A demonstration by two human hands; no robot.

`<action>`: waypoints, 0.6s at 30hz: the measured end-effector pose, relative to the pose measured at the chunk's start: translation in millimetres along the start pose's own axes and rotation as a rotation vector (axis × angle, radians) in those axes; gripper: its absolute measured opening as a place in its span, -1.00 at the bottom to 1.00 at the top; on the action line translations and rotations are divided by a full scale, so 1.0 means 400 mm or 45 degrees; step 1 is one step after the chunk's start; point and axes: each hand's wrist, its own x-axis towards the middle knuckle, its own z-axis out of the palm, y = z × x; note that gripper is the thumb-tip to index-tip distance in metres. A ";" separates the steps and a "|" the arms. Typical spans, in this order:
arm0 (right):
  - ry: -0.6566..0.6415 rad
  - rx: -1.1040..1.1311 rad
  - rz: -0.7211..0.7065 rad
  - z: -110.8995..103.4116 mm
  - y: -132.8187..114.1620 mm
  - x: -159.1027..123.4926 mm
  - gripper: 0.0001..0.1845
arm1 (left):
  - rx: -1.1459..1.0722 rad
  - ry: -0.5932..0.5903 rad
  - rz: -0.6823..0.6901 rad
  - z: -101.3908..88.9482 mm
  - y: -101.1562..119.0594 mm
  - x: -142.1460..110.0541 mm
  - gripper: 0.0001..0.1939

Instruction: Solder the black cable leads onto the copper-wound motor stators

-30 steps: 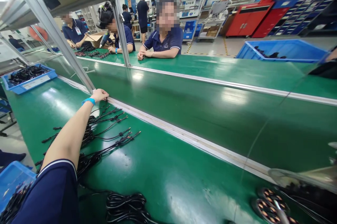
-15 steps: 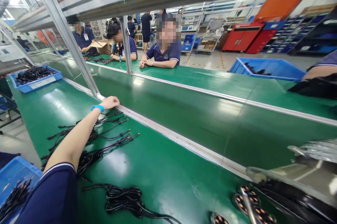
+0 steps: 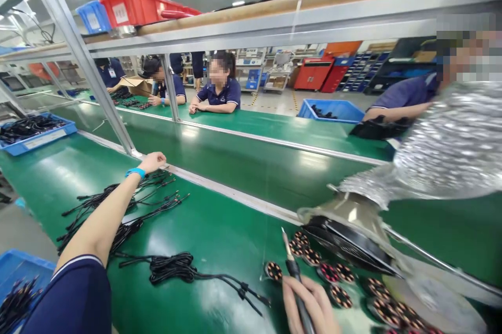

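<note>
My left hand, with a blue band on the wrist, rests at the white rail by the metal post. Its fingers are curled together; whatever they may hold is hidden. My right hand grips a soldering iron, its tip angled up and to the left. Close to it lies a small round copper-wound coil, with several more coils to the right. Bundles of black cables spread under my left forearm. One tied black cable lies in front, its split ends toward my right hand.
A fume hood with a silver foil duct stands at right. Blue bins with cables sit at left. A metal post carries an overhead shelf with a red bin. Several people sit across the green bench.
The view has swung to the right and tilted up. My right hand with the soldering iron has come into view at the bottom. The left hand stays by the rail.
</note>
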 end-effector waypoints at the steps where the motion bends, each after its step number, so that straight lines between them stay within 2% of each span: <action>1: 0.010 -0.012 0.001 0.001 -0.005 0.005 -0.88 | 0.009 0.059 0.006 -0.018 0.033 -0.015 -0.78; 4: 0.115 -0.006 0.027 0.003 -0.023 0.018 -0.90 | -0.021 0.197 0.108 -0.038 0.191 -0.106 -0.67; 5: 0.143 0.013 0.036 0.003 -0.030 0.021 -0.90 | -0.106 0.236 0.208 -0.029 0.259 -0.156 -0.66; 6: 0.147 0.030 0.058 0.003 -0.037 0.024 -0.89 | -0.188 0.193 0.343 -0.013 0.331 -0.216 -0.67; 7: 0.150 0.062 0.083 0.002 -0.042 0.026 -0.88 | -0.247 0.096 0.488 0.010 0.402 -0.282 -0.70; 9: 0.144 0.124 0.150 -0.002 -0.049 0.027 -0.86 | -0.302 -0.196 0.803 0.067 0.527 -0.420 -0.76; 11: 0.109 0.173 0.237 -0.006 -0.052 0.025 -0.86 | -0.381 -0.421 0.984 0.130 0.619 -0.539 -0.76; 14: 0.115 0.255 0.284 -0.017 -0.055 0.021 -0.84 | -0.508 -0.504 0.978 0.217 0.692 -0.643 -0.81; 16: 0.133 0.270 0.289 -0.028 -0.059 0.022 -0.85 | -0.578 -0.535 0.848 0.254 0.711 -0.667 -0.85; 18: 0.132 0.291 0.280 -0.041 -0.064 0.024 -0.85 | -0.666 -0.622 0.659 0.269 0.717 -0.673 -0.82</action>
